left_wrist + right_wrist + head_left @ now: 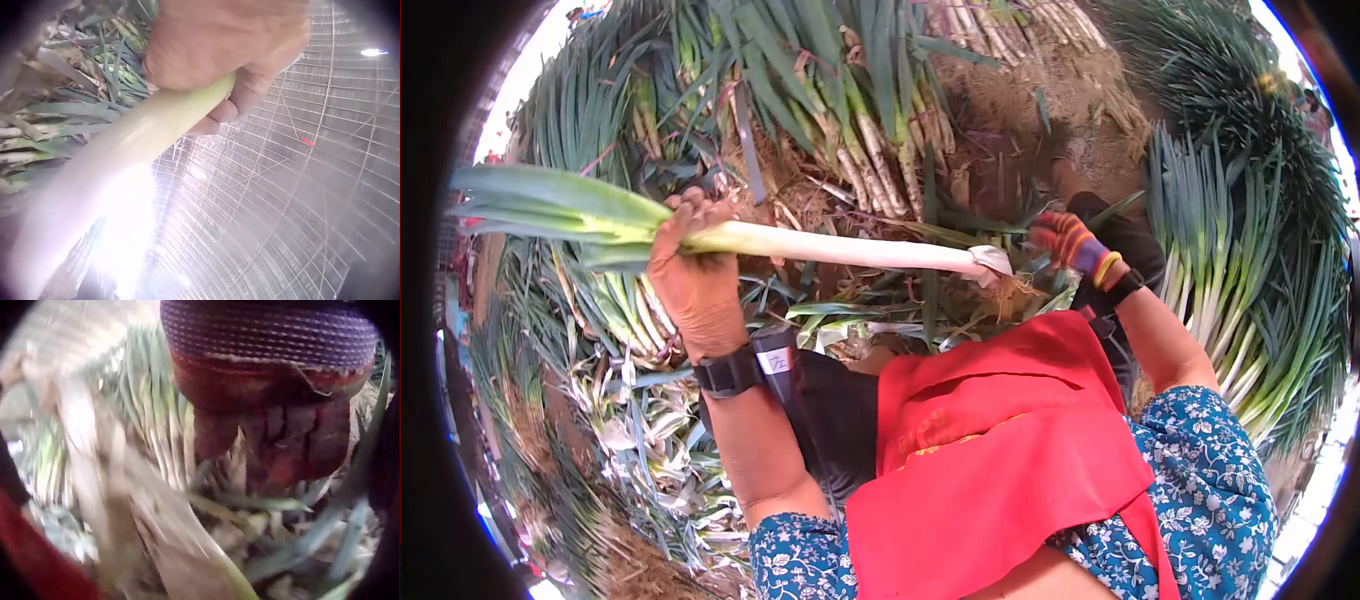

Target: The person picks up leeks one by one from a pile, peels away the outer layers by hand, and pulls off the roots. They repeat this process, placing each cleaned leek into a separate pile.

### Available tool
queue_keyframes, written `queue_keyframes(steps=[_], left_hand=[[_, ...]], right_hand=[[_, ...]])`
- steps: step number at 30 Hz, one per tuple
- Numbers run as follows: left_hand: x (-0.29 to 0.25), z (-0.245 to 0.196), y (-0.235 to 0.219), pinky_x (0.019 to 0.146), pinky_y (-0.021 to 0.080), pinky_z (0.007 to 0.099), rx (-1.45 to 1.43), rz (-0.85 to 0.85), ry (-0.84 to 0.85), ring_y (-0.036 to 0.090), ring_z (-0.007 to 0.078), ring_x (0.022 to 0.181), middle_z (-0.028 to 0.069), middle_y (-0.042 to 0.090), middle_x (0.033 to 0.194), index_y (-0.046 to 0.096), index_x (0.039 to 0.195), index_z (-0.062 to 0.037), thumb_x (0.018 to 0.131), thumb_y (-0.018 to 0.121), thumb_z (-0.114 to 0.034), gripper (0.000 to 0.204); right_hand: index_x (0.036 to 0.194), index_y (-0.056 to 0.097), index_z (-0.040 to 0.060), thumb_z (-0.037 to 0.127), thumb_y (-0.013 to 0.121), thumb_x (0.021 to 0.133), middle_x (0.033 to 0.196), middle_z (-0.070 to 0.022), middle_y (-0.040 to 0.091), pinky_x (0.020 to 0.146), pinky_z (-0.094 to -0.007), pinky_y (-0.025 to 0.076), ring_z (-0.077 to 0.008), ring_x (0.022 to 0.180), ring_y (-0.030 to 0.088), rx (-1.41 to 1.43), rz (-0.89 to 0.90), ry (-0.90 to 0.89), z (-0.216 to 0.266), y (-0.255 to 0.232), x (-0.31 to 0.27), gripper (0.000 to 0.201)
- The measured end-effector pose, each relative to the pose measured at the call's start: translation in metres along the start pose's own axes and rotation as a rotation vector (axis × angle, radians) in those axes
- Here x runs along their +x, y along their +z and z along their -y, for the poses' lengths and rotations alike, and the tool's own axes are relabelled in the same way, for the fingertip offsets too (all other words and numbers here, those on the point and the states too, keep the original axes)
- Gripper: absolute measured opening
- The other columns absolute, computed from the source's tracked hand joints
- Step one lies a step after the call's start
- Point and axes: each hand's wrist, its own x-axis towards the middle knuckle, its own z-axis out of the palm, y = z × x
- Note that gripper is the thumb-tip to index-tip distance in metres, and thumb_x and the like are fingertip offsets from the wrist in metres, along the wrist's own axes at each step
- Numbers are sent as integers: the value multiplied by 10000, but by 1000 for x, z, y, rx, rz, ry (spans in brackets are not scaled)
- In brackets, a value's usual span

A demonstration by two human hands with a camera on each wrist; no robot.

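Observation:
My left hand (pixel 690 270) grips a long leek (pixel 830 246) around its pale green part, just below the leaves. The leek lies nearly level across my front, leaves to the left and roots (pixel 1007 288) to the right. In the left wrist view its smooth white shaft (pixel 125 144) slants down from the curled fingers. Beside the root end is my right hand (pixel 1072 243) in a striped knit glove. Its gloved fingers (pixel 275 434) bend downward in the right wrist view, and I cannot tell if they hold anything. Loose papery sheath strips (pixel 175 544) show beside that hand.
Bundled leeks (pixel 850 120) stand ahead of me, and more leeks (pixel 1215 250) lean at the right. Peeled leaf scraps (pixel 650 450) cover the ground at my left. A red apron (pixel 1000 430) spreads over my lap. Dark trouser legs (pixel 835 410) are bent below the leek.

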Motion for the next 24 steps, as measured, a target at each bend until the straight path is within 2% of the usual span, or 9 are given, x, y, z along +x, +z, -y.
queue_keyframes(steps=[1, 5, 6, 9, 11, 15, 19, 21, 24], left_hand=[[3, -4, -6, 706, 432, 308, -86, 9, -35, 464, 165, 717, 116, 495, 852, 496, 871, 18, 731, 607, 62, 184], [1, -14, -7, 701, 437, 303, -69, 6, -5, 465, 168, 717, 118, 500, 859, 503, 886, 47, 752, 610, 57, 171], [-3, -17, -4, 704, 438, 308, -27, -73, 24, 470, 168, 715, 114, 505, 850, 504, 885, 49, 774, 603, 45, 149], [-16, -30, -6, 719, 447, 329, 16, -131, 11, 485, 167, 700, 96, 524, 824, 501, 902, 40, 832, 591, -7, 123], [-31, -22, 15, 791, 454, 343, 207, -172, 183, 492, 197, 769, 71, 509, 800, 479, 915, 13, 869, 577, -107, 161], [-44, -9, 4, 686, 426, 330, -17, -32, -6, 443, 152, 623, 22, 473, 651, 503, 795, -81, 885, 579, -266, 219], [-55, 6, -21, 619, 375, 305, -4, -267, 15, 408, 135, 572, 3, 410, 579, 460, 709, -106, 898, 565, -269, 271], [-55, 12, -28, 642, 384, 309, -18, -287, 5, 373, 144, 577, -7, 366, 579, 436, 680, -98, 913, 538, -260, 302], [-47, 30, -2, 643, 388, 326, 83, -418, 82, 348, 140, 555, -10, 356, 574, 405, 678, -108, 913, 541, -268, 315]], right_hand=[[1189, 527, 61, 233, 712, 777, 742, 7, 603, 453, -217, 400, -95, 554, 516, 253, 52, 320, 155, 57, -23, 483], [1344, 397, 95, 266, 724, 778, 1030, 7, 599, 478, -187, 385, -46, 621, 503, 394, 422, -45, 167, 80, -33, 676], [1376, 355, 106, 241, 728, 777, 1105, -6, 586, 501, -183, 392, -34, 685, 513, 300, 458, 109, 197, 88, -46, 718], [1249, 505, 35, 181, 685, 819, 1038, -6, 616, 587, -193, 444, -27, 777, 537, 266, 375, -37, 193, 121, -34, 489], [1176, 559, 11, 177, 652, 847, 983, 3, 630, 660, -196, 458, -31, 805, 540, 467, 443, 3, 205, 130, -25, 380], [1176, 552, -14, 270, 605, 881, 970, -21, 625, 717, -217, 474, -42, 852, 534, 243, 568, -133, 197, 154, -1, 413], [1096, 602, -13, 268, 600, 885, 911, -20, 635, 668, -211, 471, -36, 792, 544, 289, 573, -107, 180, 152, 20, 351], [972, 646, -2, 238, 608, 880, 755, 6, 616, 566, -228, 460, -51, 647, 548, 391, 347, 95, 157, 147, 22, 260], [936, 644, -10, 235, 620, 872, 712, 6, 608, 517, -238, 442, -59, 602, 538, 364, 238, 64, 135, 137, 32, 254]])
